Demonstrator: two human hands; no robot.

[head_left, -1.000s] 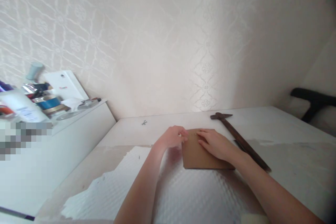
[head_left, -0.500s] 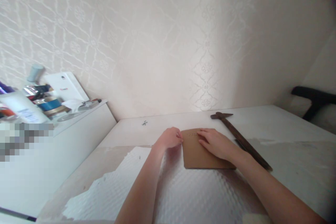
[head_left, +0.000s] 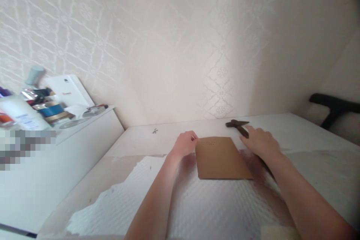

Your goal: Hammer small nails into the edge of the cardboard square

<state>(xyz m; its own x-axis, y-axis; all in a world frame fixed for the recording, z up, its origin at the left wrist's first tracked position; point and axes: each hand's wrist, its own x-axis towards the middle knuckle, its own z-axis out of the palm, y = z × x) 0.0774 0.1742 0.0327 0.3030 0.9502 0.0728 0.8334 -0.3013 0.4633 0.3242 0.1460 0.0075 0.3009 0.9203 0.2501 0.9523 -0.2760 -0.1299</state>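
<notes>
A brown cardboard piece (head_left: pixel 219 161) lies on white padded sheeting (head_left: pixel 208 210), with small dark marks or holes in rows near its upper left edge. My left hand (head_left: pixel 185 144) is at the cardboard's upper left corner, fingertips pinched together. A thin pale glint shows at those fingers, too small to name. To the right of the cardboard, my right hand (head_left: pixel 261 142) is closed around the handle of a hammer (head_left: pixel 236 123). The hammer's dark head rests on the table toward the wall, and the hand hides part of the handle.
Several small metal pieces, perhaps nails (head_left: pixel 155 131), lie on the white table (head_left: pixel 137 140) at the back left. A white cabinet (head_left: pixel 70 168) stands at left, holding a white box (head_left: pixel 69 92), a blue tape roll (head_left: pixel 52 109) and clutter. At right is a black armrest (head_left: pixel 332 101).
My right hand has left the cardboard and moved right onto the hammer's handle. My left hand has shifted slightly up and right, staying at the cardboard's corner.
</notes>
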